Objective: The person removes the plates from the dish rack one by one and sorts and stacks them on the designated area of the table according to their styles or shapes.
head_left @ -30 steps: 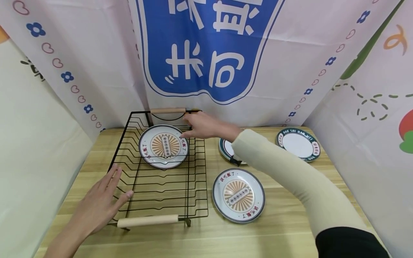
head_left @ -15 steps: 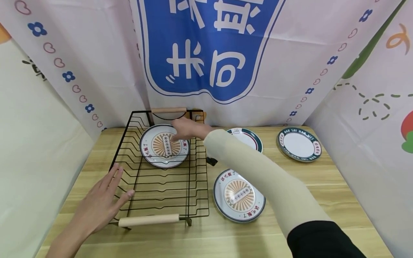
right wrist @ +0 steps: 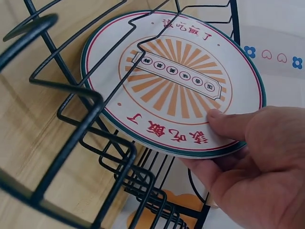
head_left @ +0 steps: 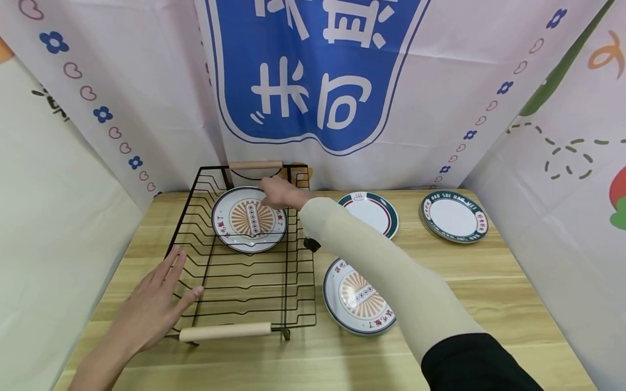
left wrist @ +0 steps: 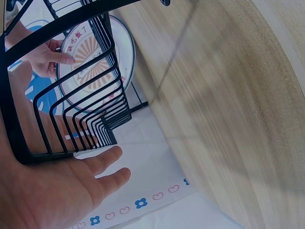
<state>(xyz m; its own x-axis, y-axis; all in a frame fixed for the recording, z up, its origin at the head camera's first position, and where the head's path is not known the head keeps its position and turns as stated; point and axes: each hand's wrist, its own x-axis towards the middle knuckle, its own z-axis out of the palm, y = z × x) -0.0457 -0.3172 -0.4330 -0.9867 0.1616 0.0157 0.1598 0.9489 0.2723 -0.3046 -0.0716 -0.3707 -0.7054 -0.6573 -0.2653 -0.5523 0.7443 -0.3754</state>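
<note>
A white plate (head_left: 235,222) with an orange sunburst and a dark rim stands tilted in the black wire dish rack (head_left: 250,296), towards its back. My right hand (head_left: 281,193) pinches the plate's upper right edge. In the right wrist view the thumb (right wrist: 228,121) lies on the printed face and the fingers go behind the rim. My left hand (head_left: 146,309) lies against the rack's left front side, its fingers extended along the outside and the thumb over the wires. The left wrist view shows the left palm (left wrist: 52,191) against the black frame.
A matching sunburst plate (head_left: 342,296) lies right of the rack, partly under the right sleeve (head_left: 371,250). Two green-rimmed plates sit farther back, one in the middle (head_left: 391,217) and another (head_left: 454,216) at right. The rack has wooden handles, front (head_left: 225,332) and back. Printed cloth hangs behind.
My right hand has moved left along the plate's rim, and its thumb now reaches over the printed face. The right sleeve shifted left, uncovering the middle green-rimmed plate. My left hand stays put.
</note>
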